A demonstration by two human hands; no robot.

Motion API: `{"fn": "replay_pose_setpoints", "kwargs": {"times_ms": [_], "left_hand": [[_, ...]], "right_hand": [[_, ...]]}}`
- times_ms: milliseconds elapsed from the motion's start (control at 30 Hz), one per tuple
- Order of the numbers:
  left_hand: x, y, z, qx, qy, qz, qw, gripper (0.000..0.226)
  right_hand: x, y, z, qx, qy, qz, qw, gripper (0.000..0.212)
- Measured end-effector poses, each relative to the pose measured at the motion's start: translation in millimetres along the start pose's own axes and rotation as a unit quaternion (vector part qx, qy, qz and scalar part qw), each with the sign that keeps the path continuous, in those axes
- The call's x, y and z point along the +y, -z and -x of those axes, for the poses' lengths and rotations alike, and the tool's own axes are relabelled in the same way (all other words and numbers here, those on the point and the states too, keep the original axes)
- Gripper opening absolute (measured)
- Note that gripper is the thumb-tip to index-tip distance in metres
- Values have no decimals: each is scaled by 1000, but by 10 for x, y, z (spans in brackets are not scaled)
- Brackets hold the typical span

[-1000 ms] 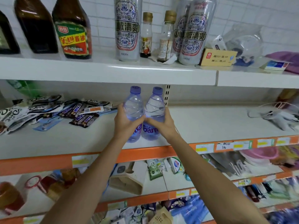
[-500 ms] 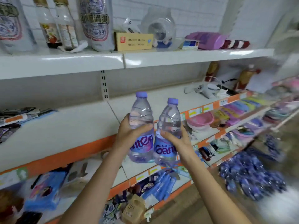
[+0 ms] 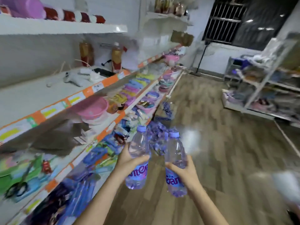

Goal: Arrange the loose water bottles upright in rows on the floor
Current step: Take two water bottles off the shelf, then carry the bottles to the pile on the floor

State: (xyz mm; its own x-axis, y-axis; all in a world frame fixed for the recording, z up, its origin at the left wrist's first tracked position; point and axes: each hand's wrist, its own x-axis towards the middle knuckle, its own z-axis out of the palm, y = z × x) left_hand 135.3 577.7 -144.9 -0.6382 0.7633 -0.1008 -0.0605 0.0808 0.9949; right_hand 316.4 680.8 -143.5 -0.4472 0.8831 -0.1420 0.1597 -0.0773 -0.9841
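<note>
Each hand, left hand (image 3: 128, 161) and right hand (image 3: 186, 174), is gripping a slippery, water-heavy plastic bottle mid-body, left bottle (image 3: 138, 161) at eleven o'clock of right bottle (image 3: 176, 166).

Even indoor light brightens the white shelves (image 3: 48, 98); heavy motion blur smears everything, worst at the edges, where wide-angle distortion bends lines. The window (image 3: 230, 20) is dark.

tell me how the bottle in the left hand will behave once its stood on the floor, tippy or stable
The bottle is tall and narrow, so it could probably tip if nudged. It looks full of water, likely heavy for its size, which should steady it. The left hand grips its round clear body, so it would likely roll if laid down on the wood floor.
</note>
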Motion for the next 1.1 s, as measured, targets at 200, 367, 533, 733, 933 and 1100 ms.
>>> {"fn": "replay_pose_setpoints", "kwargs": {"times_ms": [200, 367, 533, 733, 933, 1100], "left_hand": [[-30, -748, -893, -46, 21, 7, 999, 62], [172, -1495, -1751, -116, -4, 8, 993, 36], [347, -2219, -2602, -198, 5, -7, 980, 54], [470, -3198, -3180, -250, -1, -33, 968, 56], [393, -4055, -3581, -244, 4, -32, 969, 60], [452, -4622, -3868, -203, -3, -32, 979, 48]], "right_hand": [[208, 796, -489, 145, -4, -4, 989, 79], [117, 1331, -1077, 231, -9, -8, 973, 81], [-43, 1825, -1667, 298, -23, -25, 954, 84], [-75, 2446, -2281, 349, -25, -36, 936, 75], [-66, 3134, -2946, 316, -16, -44, 948, 65], [-174, 3691, -3543, 263, -16, -29, 964, 73]]}}
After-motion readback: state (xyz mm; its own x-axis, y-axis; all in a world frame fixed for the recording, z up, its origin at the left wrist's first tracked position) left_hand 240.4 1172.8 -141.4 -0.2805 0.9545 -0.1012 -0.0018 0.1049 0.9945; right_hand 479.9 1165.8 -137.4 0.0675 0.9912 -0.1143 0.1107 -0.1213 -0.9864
